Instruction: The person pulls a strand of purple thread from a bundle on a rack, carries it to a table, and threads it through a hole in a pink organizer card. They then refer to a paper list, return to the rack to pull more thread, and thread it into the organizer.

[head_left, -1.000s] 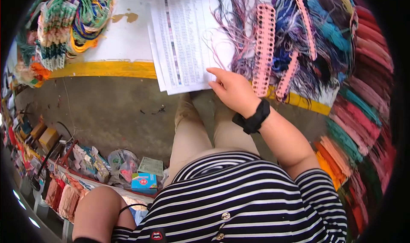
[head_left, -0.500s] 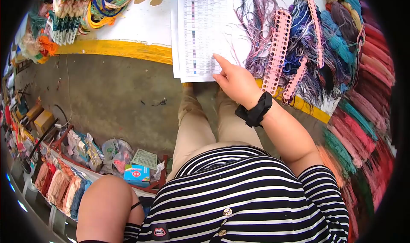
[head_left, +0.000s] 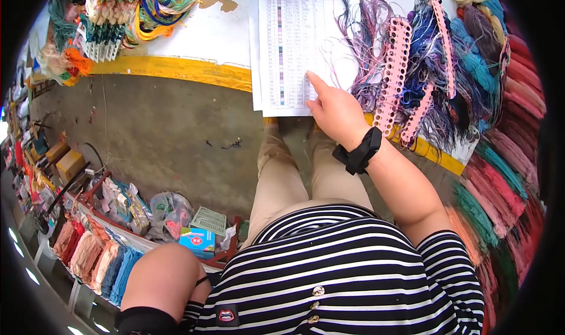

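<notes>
Printed sheet (head_left: 292,50): overhangs the table (head_left: 223,38)'s yellow edge (head_left: 176,68), just left of the right hand (head_left: 339,114).
Right hand: forefinger out over the sheet, thumb apart; touching, I can't tell.

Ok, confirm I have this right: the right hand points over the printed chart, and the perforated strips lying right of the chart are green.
Not green: the head view shows the perforated strips are pink. They do lie right of the printed chart, over which the right hand points.

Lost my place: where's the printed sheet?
In the head view's top centre, the printed sheet overhangs the table edge, the right hand at its lower right.
</notes>
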Action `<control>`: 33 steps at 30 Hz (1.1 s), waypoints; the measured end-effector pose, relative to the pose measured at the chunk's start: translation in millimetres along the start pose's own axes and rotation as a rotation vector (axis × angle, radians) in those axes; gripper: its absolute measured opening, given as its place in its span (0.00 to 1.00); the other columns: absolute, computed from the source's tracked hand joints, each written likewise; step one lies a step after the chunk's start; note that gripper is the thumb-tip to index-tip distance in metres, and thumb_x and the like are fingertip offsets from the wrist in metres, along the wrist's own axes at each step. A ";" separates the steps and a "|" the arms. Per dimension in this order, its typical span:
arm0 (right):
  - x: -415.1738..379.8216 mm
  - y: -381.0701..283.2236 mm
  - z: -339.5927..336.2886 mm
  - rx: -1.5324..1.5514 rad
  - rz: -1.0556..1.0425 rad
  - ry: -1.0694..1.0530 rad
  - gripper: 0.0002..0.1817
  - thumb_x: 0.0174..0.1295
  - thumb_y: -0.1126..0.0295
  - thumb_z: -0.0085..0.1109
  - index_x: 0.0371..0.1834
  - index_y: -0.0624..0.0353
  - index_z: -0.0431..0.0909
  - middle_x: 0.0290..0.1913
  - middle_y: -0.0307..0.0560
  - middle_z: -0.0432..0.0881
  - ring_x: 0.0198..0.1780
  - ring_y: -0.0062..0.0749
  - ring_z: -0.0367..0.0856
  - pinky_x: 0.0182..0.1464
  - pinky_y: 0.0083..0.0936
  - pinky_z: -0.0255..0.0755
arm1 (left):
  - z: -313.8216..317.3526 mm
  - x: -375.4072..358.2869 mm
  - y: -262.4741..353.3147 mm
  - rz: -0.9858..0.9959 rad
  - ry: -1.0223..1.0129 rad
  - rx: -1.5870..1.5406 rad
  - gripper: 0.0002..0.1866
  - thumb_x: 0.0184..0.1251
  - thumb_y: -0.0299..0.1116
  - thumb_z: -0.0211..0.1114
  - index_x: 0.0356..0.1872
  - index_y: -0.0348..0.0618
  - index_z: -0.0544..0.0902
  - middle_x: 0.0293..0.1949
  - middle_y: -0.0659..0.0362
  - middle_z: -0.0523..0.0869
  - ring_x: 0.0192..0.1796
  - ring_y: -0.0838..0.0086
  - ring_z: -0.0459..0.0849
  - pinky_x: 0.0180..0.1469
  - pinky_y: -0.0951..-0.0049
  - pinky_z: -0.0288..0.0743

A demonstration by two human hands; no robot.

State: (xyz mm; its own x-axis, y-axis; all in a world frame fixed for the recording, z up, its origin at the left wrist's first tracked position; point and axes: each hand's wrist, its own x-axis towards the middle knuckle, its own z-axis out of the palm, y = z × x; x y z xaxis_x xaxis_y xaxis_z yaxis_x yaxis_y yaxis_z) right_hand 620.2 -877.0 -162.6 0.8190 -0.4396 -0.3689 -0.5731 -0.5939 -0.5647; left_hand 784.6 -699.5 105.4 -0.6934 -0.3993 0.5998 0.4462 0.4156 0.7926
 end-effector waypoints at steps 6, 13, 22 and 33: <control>1.1 -2.5 -3.8 0.029 -0.009 -0.029 0.28 0.59 0.69 0.58 0.64 0.58 0.67 0.30 0.56 0.81 0.34 0.52 0.81 0.37 0.45 0.72 | 0.6 0.9 3.0 0.001 -0.001 -0.007 0.17 0.59 0.32 0.59 0.47 0.34 0.80 0.47 0.50 0.83 0.49 0.60 0.81 0.52 0.69 0.74; -2.3 -5.4 -6.2 0.069 0.010 -0.031 0.26 0.59 0.69 0.58 0.62 0.59 0.68 0.33 0.59 0.82 0.37 0.54 0.81 0.40 0.46 0.73 | 2.1 -1.5 4.3 0.011 -0.004 -0.019 0.17 0.60 0.33 0.59 0.48 0.35 0.79 0.48 0.50 0.83 0.50 0.60 0.80 0.53 0.69 0.73; -2.9 -1.5 -1.3 0.081 0.014 -0.002 0.27 0.59 0.70 0.58 0.64 0.57 0.68 0.27 0.51 0.80 0.32 0.47 0.80 0.35 0.39 0.71 | -2.8 -2.4 5.2 0.037 0.004 -0.035 0.18 0.61 0.34 0.59 0.50 0.35 0.79 0.49 0.50 0.82 0.51 0.59 0.80 0.53 0.69 0.73; -6.3 -3.2 -1.9 0.066 0.004 -0.023 0.25 0.60 0.69 0.57 0.63 0.54 0.71 0.30 0.53 0.81 0.35 0.48 0.80 0.38 0.39 0.73 | -2.5 -2.6 6.1 0.047 0.001 -0.060 0.19 0.63 0.36 0.59 0.51 0.36 0.78 0.50 0.50 0.82 0.52 0.59 0.79 0.54 0.70 0.73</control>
State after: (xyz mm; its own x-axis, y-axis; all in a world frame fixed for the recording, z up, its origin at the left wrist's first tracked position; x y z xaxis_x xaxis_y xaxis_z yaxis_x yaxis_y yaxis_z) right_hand 616.8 -873.5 -157.1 0.8173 -0.4261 -0.3879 -0.5742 -0.5460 -0.6101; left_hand 790.5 -697.9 109.0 -0.6707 -0.3814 0.6361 0.5110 0.3841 0.7690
